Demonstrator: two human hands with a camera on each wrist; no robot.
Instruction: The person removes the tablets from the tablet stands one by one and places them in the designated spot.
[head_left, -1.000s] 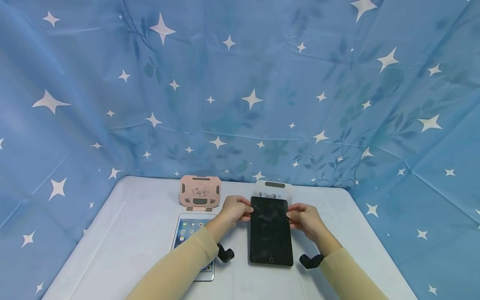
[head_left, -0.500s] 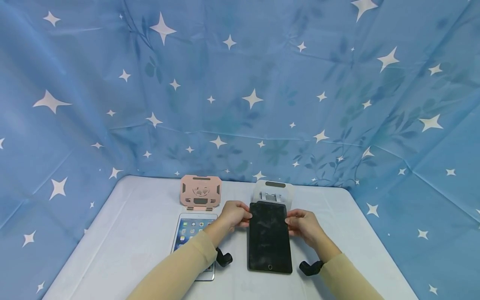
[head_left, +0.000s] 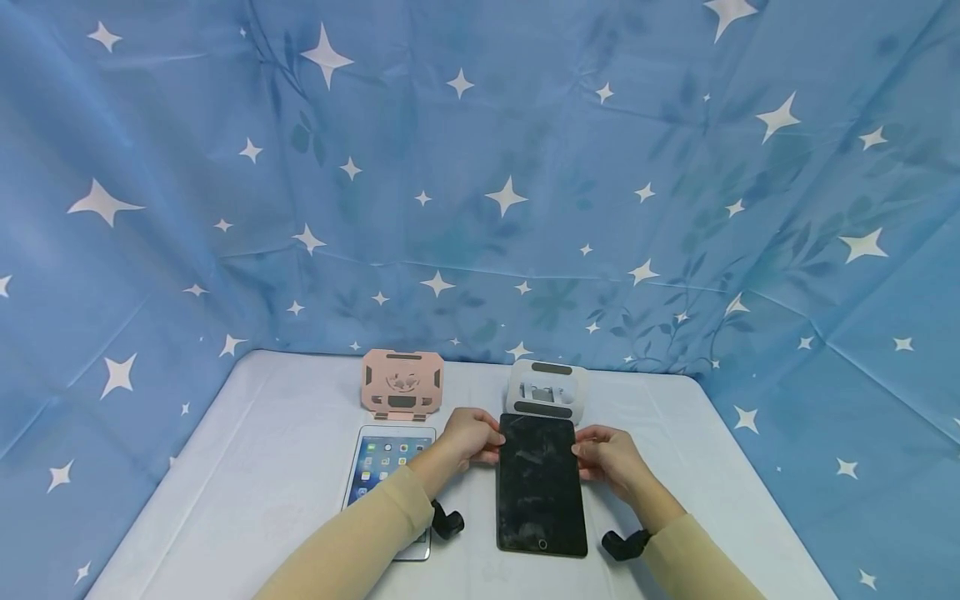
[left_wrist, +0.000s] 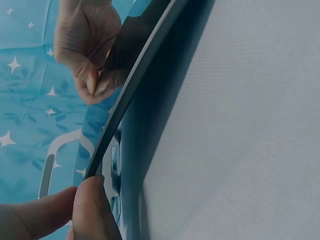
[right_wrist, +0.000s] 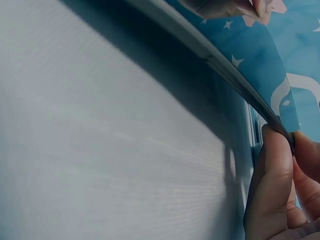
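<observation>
A black tablet (head_left: 540, 487) with a dark screen is held by both hands near its far end. My left hand (head_left: 471, 435) pinches its left edge, and my right hand (head_left: 606, 454) pinches the right edge. In the left wrist view the tablet (left_wrist: 127, 82) slants, with a shadowed gap between it and the tabletop. Thumb and fingers meet on its rim in the right wrist view, where the right hand (right_wrist: 280, 185) shows close up. Just beyond the tablet stands a white tablet stand (head_left: 547, 390), its lower dark pad now in sight.
A pink stand (head_left: 402, 383) is at the back left. In front of it lies a white tablet (head_left: 375, 458) with a lit screen, partly covered by the left forearm. The white table (head_left: 225, 500) meets a blue starry curtain (head_left: 480, 167) behind.
Both hands have drawn the black tablet toward the near side of the table, away from the white stand. More of that stand has come into sight.
</observation>
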